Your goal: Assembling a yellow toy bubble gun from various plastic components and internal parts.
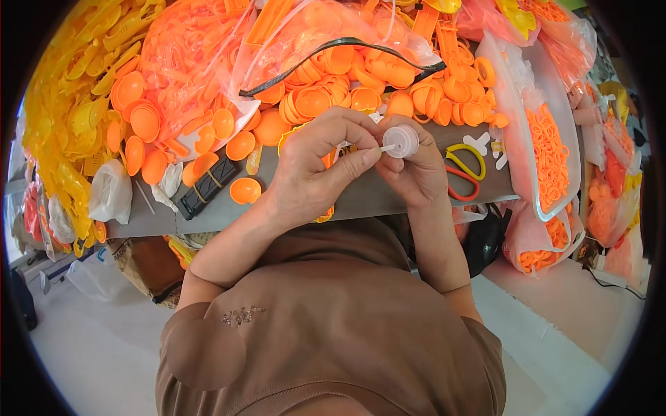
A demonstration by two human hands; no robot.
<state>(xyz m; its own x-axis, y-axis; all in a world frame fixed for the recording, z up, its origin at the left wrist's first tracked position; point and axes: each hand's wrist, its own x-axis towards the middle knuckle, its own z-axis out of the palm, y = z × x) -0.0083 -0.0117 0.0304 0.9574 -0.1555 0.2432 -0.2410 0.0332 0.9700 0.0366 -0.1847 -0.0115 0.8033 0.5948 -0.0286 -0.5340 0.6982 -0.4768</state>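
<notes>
**White cap and thin stick, pinched above the table edge**

The small round white cap [401, 141] sits high over the near edge of the grey table [361, 197], closed in the fingertip grip of the right hand [416, 173]. A thin white stick [386, 148] meets its left side, pinched between thumb and forefinger of the left hand [312, 166]; whether the stick goes into the cap or only touches it is hard to tell. Just right of the hands lie yellow-handled scissors [466, 158] and red-handled scissors [463, 186]. Behind them, orange half-shells [361, 80] are heaped across the table, one loose orange half-shell [245, 190] near the left wrist. A clear bag of orange rings [548, 149] stands at the right, yellow plastic parts [76, 90] piled at the left.
</notes>
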